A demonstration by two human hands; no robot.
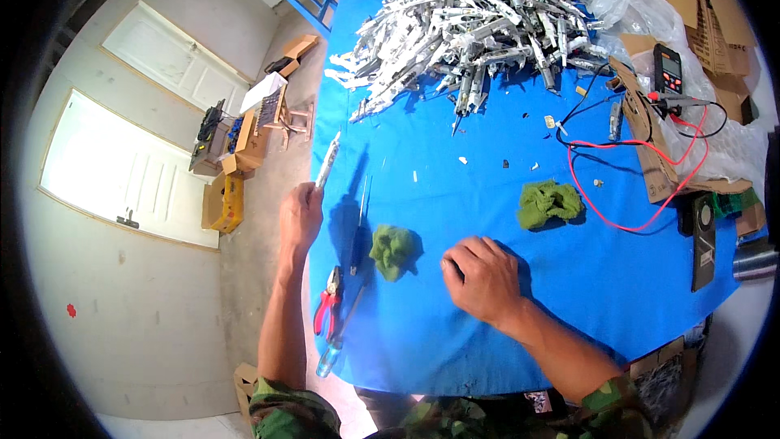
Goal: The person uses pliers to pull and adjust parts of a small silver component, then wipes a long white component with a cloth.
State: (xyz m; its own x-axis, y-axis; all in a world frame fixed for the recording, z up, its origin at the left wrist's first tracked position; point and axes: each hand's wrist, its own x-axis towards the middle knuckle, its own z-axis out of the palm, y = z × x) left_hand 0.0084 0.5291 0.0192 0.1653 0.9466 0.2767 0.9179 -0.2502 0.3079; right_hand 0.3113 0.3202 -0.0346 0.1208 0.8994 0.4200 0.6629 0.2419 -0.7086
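The left hand point(301, 213) is holding its grip clamped on the lower end of a slim whitish stick point(328, 161) above the left side of the tabletop point(455, 349), likely light, stiff and best taken mid-length, while the right hand point(485, 278) is resting curled, its grip too hidden to tell.
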